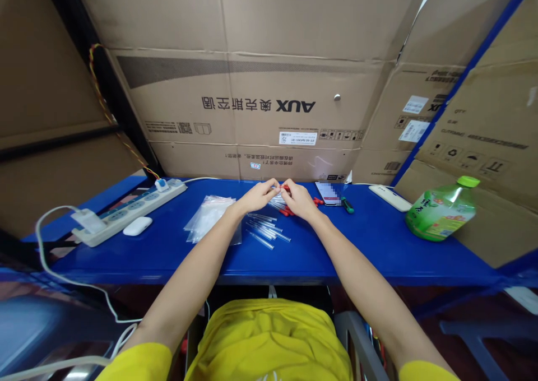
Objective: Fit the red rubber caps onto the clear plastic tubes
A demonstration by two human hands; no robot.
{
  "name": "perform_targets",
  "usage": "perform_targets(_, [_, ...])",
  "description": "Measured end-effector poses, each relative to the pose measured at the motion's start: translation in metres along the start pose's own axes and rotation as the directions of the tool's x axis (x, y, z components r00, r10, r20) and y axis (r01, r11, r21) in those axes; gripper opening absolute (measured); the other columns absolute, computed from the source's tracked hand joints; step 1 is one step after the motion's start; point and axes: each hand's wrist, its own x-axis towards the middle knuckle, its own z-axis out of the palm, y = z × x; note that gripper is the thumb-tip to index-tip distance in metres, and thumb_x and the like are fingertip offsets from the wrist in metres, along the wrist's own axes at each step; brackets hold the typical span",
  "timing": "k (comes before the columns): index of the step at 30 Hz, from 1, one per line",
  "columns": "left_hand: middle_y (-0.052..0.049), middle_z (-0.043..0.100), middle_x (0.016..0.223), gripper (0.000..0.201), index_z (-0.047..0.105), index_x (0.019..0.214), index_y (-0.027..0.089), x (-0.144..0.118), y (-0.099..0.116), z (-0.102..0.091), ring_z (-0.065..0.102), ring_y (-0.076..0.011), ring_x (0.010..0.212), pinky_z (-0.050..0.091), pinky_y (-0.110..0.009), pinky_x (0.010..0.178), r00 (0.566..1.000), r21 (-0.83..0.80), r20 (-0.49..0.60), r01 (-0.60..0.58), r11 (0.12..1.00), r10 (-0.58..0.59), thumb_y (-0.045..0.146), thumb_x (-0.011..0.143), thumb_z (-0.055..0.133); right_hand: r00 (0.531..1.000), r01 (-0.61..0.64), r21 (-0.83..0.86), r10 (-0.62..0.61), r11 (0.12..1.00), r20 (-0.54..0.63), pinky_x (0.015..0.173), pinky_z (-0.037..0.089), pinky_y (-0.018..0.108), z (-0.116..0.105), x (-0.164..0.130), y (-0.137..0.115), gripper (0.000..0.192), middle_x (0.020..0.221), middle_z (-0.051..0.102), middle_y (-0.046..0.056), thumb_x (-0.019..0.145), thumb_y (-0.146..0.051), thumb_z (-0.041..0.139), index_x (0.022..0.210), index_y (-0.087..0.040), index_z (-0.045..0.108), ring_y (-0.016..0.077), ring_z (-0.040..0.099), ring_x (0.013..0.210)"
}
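Note:
My left hand (257, 195) and my right hand (299, 199) meet at the middle back of the blue table (370, 246). Between their fingertips I pinch a clear thin tube with a small red cap (284, 187). Several more clear tubes (265, 228) lie loose on the table just below my hands. A few red caps (316, 202) lie under and to the right of my right hand. A pile of clear plastic bags (209, 215) rests to the left of my left wrist.
A white power strip (126, 212) with a plugged charger and a white earbud case (137, 226) sit at the left. A phone (328, 193), a small green tool (347, 205), a white remote (390, 197) and a green bottle (441, 210) lie to the right. Cardboard boxes (269, 89) wall the back.

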Motion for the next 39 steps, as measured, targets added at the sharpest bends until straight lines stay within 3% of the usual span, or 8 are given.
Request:
perform_targets(2, [0.004,0.051,0.064,0.03,0.06,0.106,0.02,-0.001,-0.001,0.0,0.049,-0.0153,0.062,0.034,-0.026,0.063,1.0,0.051,0.002,0.014,0.999,-0.014,0.046,0.105,0.045,1.0,0.002,0.056,-0.002,0.998,-0.008,0.078,0.044,0.029,0.001,0.0,0.006,0.025,0.098,0.076,0.007,0.104,-0.036,0.043,0.114,-0.02,0.059,0.0222,0.069,0.088])
perform_targets(5, [0.0,0.062,0.074,0.032,0.061,0.102,0.021,-0.001,-0.001,0.0,0.058,-0.0177,0.07,0.036,-0.027,0.067,1.0,0.164,0.009,-0.001,0.986,-0.001,0.044,0.108,0.039,0.999,0.023,0.111,-0.02,0.994,-0.025,0.077,0.045,0.028,0.001,0.0,0.009,0.025,0.098,0.076,0.006,0.102,-0.037,0.046,0.115,-0.02,0.059,0.0208,0.068,0.085])
perform_targets(10, [-0.006,0.071,0.09,0.036,0.061,0.094,0.023,0.0,0.0,0.002,0.065,-0.0219,0.085,0.039,-0.029,0.072,1.0,0.295,-0.006,0.026,0.955,-0.026,0.041,0.109,0.034,0.999,0.034,0.039,-0.033,0.999,-0.033,0.077,0.044,0.028,-0.003,-0.002,0.003,0.023,0.104,0.076,0.006,0.1,-0.037,0.053,0.114,-0.022,0.062,0.0205,0.069,0.087])
perform_targets(18, [-0.005,0.071,0.085,0.033,0.062,0.097,0.022,0.001,-0.001,0.007,0.065,-0.0212,0.078,0.041,-0.03,0.071,0.999,0.256,0.037,0.012,0.967,-0.023,0.04,0.109,0.037,0.999,-0.023,-0.155,0.027,0.988,0.022,0.08,0.045,0.029,-0.01,-0.004,-0.007,0.022,0.111,0.077,0.006,0.102,-0.038,0.053,0.114,-0.024,0.065,0.0228,0.07,0.098])
perform_targets(24, [-0.007,0.069,0.082,0.033,0.061,0.097,0.021,0.001,-0.003,0.01,0.064,-0.022,0.073,0.038,-0.031,0.068,0.998,0.329,0.064,-0.02,0.944,-0.001,0.038,0.109,0.035,0.992,-0.066,-0.313,0.098,0.947,0.086,0.077,0.045,0.031,-0.01,-0.004,-0.017,0.025,0.115,0.075,0.013,0.106,-0.037,0.046,0.117,-0.02,0.06,0.0267,0.071,0.098])
perform_targets(29, [-0.008,0.07,0.084,0.033,0.061,0.096,0.02,0.004,-0.005,0.012,0.065,-0.0217,0.075,0.04,-0.03,0.07,0.997,0.339,0.063,-0.053,0.939,0.033,0.036,0.109,0.035,0.991,-0.065,-0.34,0.101,0.938,0.091,0.076,0.044,0.031,-0.009,-0.004,-0.02,0.026,0.116,0.075,0.014,0.108,-0.035,0.039,0.118,-0.019,0.057,0.0288,0.072,0.099])
perform_targets(39, [-0.007,0.068,0.082,0.034,0.058,0.091,0.019,0.007,-0.006,0.01,0.063,-0.019,0.073,0.039,-0.029,0.07,0.991,0.266,0.075,-0.128,0.955,0.112,0.033,0.11,0.034,0.992,-0.036,-0.328,0.072,0.944,0.1,0.076,0.042,0.031,-0.004,0.0,-0.02,0.021,0.116,0.074,0.016,0.107,-0.028,0.041,0.117,-0.016,0.055,0.0291,0.071,0.102])
